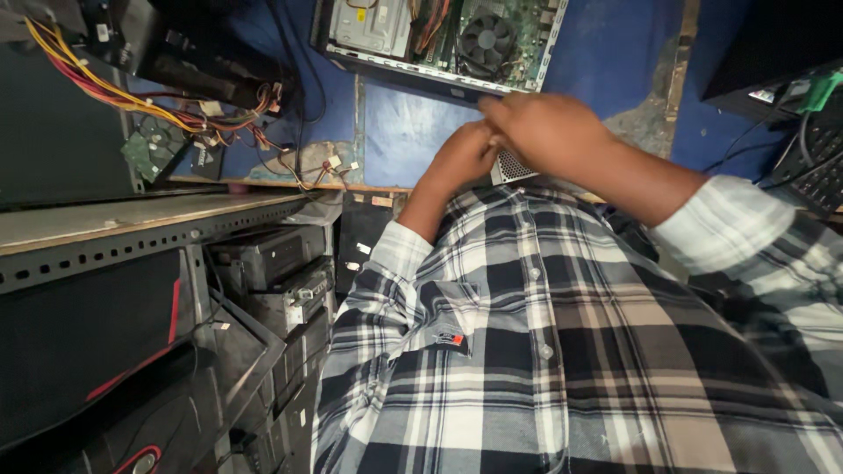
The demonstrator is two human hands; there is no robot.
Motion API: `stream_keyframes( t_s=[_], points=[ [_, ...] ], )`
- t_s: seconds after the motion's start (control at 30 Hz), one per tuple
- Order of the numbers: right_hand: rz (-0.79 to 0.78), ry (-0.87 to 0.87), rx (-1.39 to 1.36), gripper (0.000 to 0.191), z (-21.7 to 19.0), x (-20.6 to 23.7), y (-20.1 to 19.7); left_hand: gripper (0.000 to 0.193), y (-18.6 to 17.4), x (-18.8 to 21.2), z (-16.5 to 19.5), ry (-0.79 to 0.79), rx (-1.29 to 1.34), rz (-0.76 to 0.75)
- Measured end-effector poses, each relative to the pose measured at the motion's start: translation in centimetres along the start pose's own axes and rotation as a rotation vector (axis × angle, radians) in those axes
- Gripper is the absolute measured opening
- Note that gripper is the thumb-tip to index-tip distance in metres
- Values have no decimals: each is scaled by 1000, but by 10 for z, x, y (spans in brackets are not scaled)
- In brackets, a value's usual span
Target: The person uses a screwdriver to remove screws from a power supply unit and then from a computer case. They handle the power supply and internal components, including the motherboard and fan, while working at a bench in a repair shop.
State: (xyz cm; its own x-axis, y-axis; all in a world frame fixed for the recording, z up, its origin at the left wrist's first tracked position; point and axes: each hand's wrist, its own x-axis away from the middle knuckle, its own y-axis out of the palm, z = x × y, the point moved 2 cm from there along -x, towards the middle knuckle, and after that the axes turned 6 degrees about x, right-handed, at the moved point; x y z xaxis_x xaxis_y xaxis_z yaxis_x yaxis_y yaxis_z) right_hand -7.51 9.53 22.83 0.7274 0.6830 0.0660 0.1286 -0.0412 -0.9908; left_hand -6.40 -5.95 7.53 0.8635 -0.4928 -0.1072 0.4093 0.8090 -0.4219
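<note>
1. At the near edge of the blue surface (pixel 606 53), both hands meet over a small perforated metal box (pixel 512 167), grey, most of it hidden beneath them.
2. Left hand (pixel 461 158): fingers curled, touching the box's left side; whether it truly grips the box, cannot tell.
3. Right hand (pixel 549 132): lies over the left hand and the box, fingers bent and pointing left; grip not visible, cannot tell.
4. Far edge of the surface: an open computer case (pixel 439 39) with a round black fan (pixel 486 39) and a green board, just beyond the hands.
5. Far left corner: bundle of yellow, red and black wires (pixel 132 96) trailing from a dark unit, white plugs loose on the blue top.
6. Right edge: black keyboard (pixel 821 171), partly out of frame.
7. Left of the person, below the surface: grey metal rack (pixel 132 233) with stacked dark drives (pixel 281 281) and black cases.
8. Foreground: checked shirt (pixel 562 351), sleeves rolled.
</note>
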Motion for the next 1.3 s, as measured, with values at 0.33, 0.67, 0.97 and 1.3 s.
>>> stream_keyframes(
  t_s=[0.33, 0.67, 0.97, 1.3],
  points=[
    [1, -132, 174, 21, 11, 3, 21, 35, -11, 4, 25, -3, 58, 129],
    [74, 160, 232, 41, 18, -5, 54, 16, 4, -6, 15, 61, 95, 242],
    [46, -24, 32, 33, 4, 8, 21, 37, -12, -5, 15, 36, 113, 8],
    [43, 28, 228, 49, 14, 0, 44, 40, -8, 2, 29, 148, 71, 149]
  ],
)
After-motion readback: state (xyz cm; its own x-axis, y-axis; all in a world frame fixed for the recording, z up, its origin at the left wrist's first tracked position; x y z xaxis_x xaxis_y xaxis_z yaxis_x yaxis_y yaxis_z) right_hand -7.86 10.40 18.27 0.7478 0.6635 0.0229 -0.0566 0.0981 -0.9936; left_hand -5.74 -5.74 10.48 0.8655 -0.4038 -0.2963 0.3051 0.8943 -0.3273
